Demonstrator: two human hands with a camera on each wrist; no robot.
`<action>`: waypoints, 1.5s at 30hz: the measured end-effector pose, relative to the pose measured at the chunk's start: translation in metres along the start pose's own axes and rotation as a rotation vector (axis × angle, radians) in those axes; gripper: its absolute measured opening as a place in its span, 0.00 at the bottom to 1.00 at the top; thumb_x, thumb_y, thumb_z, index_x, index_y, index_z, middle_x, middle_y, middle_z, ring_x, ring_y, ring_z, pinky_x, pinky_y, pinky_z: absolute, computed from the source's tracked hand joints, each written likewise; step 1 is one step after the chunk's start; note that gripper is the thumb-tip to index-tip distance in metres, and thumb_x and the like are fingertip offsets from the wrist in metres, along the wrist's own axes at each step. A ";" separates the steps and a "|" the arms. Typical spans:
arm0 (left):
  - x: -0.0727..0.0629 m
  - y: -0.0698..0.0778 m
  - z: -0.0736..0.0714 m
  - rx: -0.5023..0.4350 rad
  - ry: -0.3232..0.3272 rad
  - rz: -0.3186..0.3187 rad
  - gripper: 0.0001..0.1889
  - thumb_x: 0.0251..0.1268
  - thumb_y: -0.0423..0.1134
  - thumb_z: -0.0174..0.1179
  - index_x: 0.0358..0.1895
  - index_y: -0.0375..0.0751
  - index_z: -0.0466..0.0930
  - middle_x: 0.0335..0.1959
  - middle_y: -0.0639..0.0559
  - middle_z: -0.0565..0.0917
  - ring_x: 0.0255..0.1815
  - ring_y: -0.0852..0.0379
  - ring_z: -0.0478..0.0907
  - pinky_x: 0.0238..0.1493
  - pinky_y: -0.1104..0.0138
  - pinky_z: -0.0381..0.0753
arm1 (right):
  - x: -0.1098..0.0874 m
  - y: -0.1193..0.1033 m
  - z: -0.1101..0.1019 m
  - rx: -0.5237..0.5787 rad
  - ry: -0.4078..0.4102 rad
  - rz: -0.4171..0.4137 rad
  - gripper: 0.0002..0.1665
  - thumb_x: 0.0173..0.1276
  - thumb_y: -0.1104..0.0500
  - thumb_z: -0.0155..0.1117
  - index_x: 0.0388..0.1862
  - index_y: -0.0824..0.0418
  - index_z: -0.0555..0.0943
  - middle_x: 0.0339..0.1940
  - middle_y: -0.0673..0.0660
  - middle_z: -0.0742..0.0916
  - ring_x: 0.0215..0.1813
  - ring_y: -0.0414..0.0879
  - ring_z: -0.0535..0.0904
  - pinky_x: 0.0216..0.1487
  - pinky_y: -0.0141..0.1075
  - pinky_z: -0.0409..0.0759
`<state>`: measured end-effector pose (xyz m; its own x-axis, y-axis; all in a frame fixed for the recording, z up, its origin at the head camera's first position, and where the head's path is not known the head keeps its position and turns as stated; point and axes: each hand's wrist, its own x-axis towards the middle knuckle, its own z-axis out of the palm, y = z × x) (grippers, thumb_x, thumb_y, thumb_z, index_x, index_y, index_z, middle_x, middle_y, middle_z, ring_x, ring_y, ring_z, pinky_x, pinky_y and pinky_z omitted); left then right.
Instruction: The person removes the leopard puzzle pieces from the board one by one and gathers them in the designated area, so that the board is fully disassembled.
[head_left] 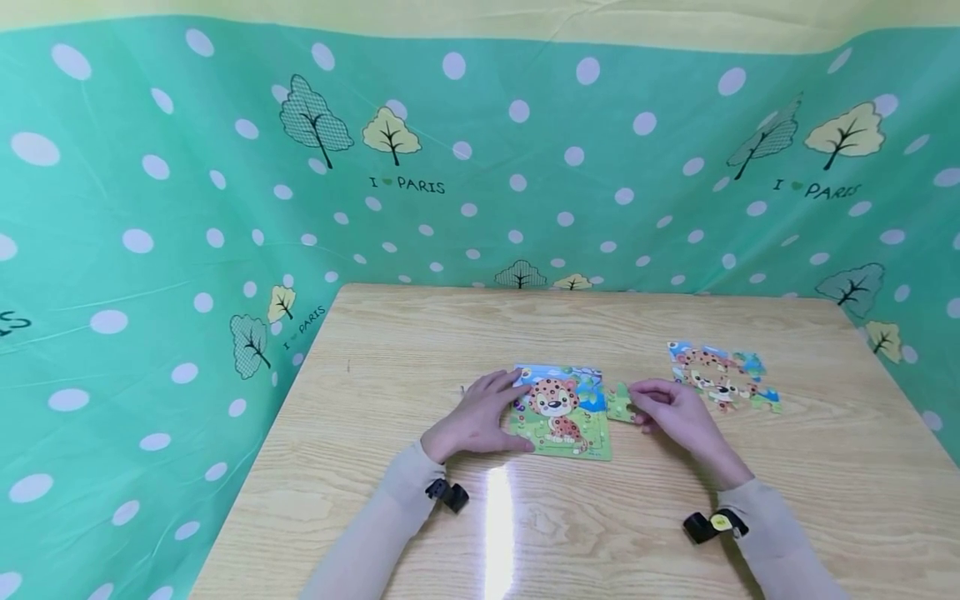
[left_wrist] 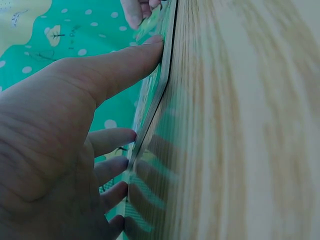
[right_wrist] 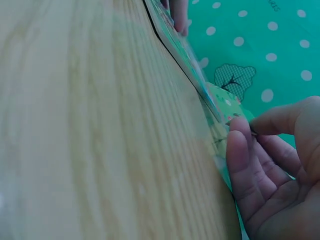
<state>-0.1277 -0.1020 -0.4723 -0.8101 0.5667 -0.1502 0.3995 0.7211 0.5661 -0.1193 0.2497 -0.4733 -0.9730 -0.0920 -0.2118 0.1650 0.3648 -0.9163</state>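
Observation:
A square jigsaw puzzle board (head_left: 558,404) with a cartoon leopard on blue and green lies on the wooden table. My left hand (head_left: 483,417) is spread at its left side. In the left wrist view the thumb (left_wrist: 132,60) rests on the board near its front edge, and the fingertips touch the left side. Just beyond the board's right edge, my right hand (head_left: 675,412) pinches a green puzzle piece (head_left: 619,403) between thumb and fingers. The right wrist view shows that piece (right_wrist: 225,102) beside the board's edge; whether it touches the table I cannot tell.
Several loose or partly joined puzzle pieces (head_left: 701,367) lie at the right rear, beyond my right hand. The wooden table (head_left: 600,533) reaches back to a green dotted curtain (head_left: 420,208). A bright reflection falls on the tabletop before the board.

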 end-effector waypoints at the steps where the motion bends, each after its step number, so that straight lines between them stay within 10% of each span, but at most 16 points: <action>1: 0.000 0.000 0.000 0.001 0.000 0.000 0.53 0.58 0.64 0.75 0.85 0.55 0.61 0.90 0.52 0.50 0.91 0.42 0.44 0.86 0.35 0.45 | -0.001 0.000 -0.002 -0.002 -0.011 0.000 0.25 0.81 0.59 0.64 0.67 0.75 0.78 0.44 0.60 0.92 0.34 0.40 0.88 0.37 0.35 0.91; 25: 0.000 -0.001 0.000 0.006 -0.004 0.003 0.54 0.58 0.65 0.75 0.85 0.54 0.60 0.90 0.51 0.50 0.91 0.42 0.44 0.87 0.36 0.43 | -0.010 0.016 -0.045 -0.082 0.034 0.050 0.33 0.83 0.48 0.63 0.69 0.74 0.77 0.39 0.50 0.90 0.34 0.38 0.86 0.37 0.34 0.91; 36: 0.001 -0.002 0.000 0.009 -0.002 0.004 0.53 0.59 0.65 0.74 0.85 0.54 0.61 0.90 0.51 0.50 0.91 0.42 0.44 0.88 0.37 0.43 | -0.016 0.021 -0.058 -0.273 0.111 0.043 0.36 0.82 0.40 0.60 0.68 0.70 0.80 0.45 0.60 0.91 0.37 0.37 0.84 0.35 0.30 0.86; 45: 0.000 -0.001 -0.001 0.006 -0.006 0.002 0.53 0.59 0.65 0.74 0.85 0.54 0.60 0.90 0.51 0.50 0.91 0.42 0.44 0.88 0.37 0.42 | -0.020 0.027 -0.071 -0.505 0.193 -0.026 0.30 0.82 0.42 0.60 0.59 0.67 0.87 0.54 0.68 0.91 0.52 0.55 0.85 0.44 0.32 0.79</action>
<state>-0.1285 -0.1026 -0.4719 -0.8068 0.5705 -0.1537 0.4037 0.7223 0.5615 -0.1066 0.3270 -0.4701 -0.9956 0.0476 -0.0813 0.0885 0.7690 -0.6331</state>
